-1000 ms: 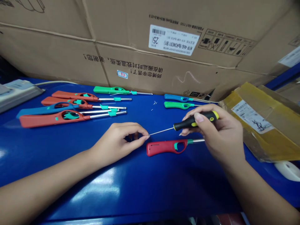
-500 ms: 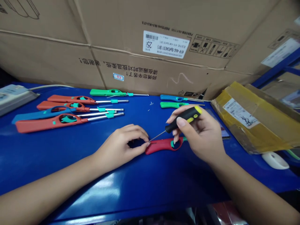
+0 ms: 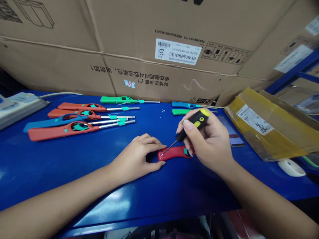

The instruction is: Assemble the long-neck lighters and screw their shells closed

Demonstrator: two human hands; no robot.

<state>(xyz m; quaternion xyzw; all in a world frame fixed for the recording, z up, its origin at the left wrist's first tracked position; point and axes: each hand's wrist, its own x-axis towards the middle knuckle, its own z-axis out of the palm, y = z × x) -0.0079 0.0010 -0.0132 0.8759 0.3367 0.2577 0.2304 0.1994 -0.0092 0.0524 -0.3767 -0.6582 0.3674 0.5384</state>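
A red gas lighter (image 3: 174, 153) lies on the blue tabletop, its butt end toward my left hand (image 3: 141, 152). Thumb and index finger of that hand pinch the butt from either side. My right hand (image 3: 211, 139) grips a black and yellow screwdriver (image 3: 193, 124), tilted so that its thin shaft runs down to the left. The screwdriver's tip meets the red handle near the butt end, beside a dark slot. My right hand covers the front part of this lighter, including its nozzle end.
Several long lighters, among them an orange one (image 3: 53, 131) and a green one (image 3: 112, 99), lie at left. A blue lighter (image 3: 183, 105) rests behind. At right are a phone (image 3: 236, 141), a taped carton (image 3: 276, 129) and a white mouse (image 3: 291, 167). A large cardboard box (image 3: 134, 63) stands behind.
My left fingers have gone from pinching by the screwdriver tip to holding both sides of the lighter's butt. The tip now rests slightly lower on the handle. The view has shifted a little.
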